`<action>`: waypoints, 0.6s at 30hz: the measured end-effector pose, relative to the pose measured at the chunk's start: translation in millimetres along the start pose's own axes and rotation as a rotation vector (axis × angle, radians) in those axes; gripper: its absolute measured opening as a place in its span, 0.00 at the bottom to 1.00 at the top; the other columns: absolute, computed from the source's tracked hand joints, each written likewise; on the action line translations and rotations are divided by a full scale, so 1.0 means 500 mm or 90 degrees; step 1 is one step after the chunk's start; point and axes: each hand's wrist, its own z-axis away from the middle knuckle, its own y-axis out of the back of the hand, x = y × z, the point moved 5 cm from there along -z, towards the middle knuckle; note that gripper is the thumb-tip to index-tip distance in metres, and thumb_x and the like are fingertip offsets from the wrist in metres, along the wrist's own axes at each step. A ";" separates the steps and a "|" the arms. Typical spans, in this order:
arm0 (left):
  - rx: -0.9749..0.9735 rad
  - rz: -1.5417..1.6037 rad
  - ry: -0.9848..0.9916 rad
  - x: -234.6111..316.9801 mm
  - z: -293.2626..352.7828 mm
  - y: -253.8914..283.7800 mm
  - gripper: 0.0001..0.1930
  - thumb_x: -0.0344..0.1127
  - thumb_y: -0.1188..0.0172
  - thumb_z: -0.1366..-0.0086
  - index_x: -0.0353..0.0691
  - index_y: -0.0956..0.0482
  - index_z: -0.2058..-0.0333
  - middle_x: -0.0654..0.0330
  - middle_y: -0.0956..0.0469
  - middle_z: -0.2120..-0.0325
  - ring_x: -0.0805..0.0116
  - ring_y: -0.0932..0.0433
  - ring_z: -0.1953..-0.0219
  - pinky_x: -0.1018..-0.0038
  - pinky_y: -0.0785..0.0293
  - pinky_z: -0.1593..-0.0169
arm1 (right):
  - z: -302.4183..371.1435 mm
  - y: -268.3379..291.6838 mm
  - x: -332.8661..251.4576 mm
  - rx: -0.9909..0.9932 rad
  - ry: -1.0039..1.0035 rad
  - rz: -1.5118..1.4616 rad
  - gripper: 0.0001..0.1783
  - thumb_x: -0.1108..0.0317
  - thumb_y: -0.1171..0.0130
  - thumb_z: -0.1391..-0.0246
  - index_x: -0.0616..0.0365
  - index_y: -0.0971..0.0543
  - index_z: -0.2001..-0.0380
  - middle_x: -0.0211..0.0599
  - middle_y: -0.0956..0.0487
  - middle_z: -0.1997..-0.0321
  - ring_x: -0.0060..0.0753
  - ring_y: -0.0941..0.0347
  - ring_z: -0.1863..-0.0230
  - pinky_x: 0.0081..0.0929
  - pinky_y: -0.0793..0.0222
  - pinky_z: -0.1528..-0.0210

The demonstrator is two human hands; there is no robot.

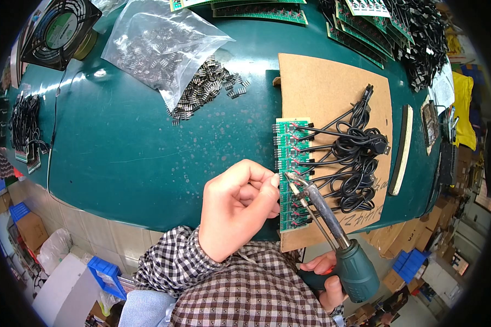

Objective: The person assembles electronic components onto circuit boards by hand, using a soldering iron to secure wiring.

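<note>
My left hand (237,207) is closed in a pinch at the left edge of a green circuit board strip (283,179). Whatever sits between thumb and forefinger is too small and covered to make out. My right hand (327,278) grips a green-handled soldering gun (356,272) from below. Its metal barrel slants up and left, and the tip, with a thin feed tube beside it, meets the board close to my left fingertips. Small pin connectors line the board's left edge. Red wires and bundled black cables (360,141) run off its right side.
Beneath the board lies a cardboard sheet (333,76) on the green table (120,163). Loose pin connectors (202,90) spill from a clear plastic bag (153,49). A fan (60,30) stands far left. Stacked boards (360,35) with black cables (425,49) fill the far right.
</note>
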 end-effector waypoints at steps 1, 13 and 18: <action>-0.001 0.000 0.000 0.000 -0.001 0.000 0.04 0.26 0.48 0.41 0.30 0.30 0.72 0.62 0.27 0.81 0.80 0.26 0.79 0.85 0.28 0.76 | 0.001 -0.001 -0.002 0.016 0.006 -0.005 0.27 0.52 0.43 0.56 0.71 0.35 0.71 0.46 0.32 0.76 0.38 0.30 0.72 0.38 0.24 0.67; -0.018 -0.008 -0.010 -0.002 -0.002 0.000 0.04 0.26 0.49 0.41 0.30 0.31 0.71 0.59 0.26 0.79 0.77 0.25 0.80 0.84 0.27 0.77 | -0.003 -0.004 -0.008 -0.013 -0.006 0.024 0.25 0.52 0.44 0.55 0.70 0.34 0.73 0.46 0.32 0.76 0.38 0.30 0.74 0.36 0.24 0.67; -0.016 -0.010 -0.012 -0.001 -0.001 0.001 0.04 0.26 0.49 0.41 0.30 0.31 0.71 0.59 0.25 0.79 0.76 0.25 0.80 0.84 0.27 0.77 | -0.005 -0.013 -0.015 -0.008 0.002 0.038 0.25 0.53 0.45 0.55 0.69 0.34 0.74 0.46 0.32 0.75 0.38 0.30 0.74 0.36 0.25 0.67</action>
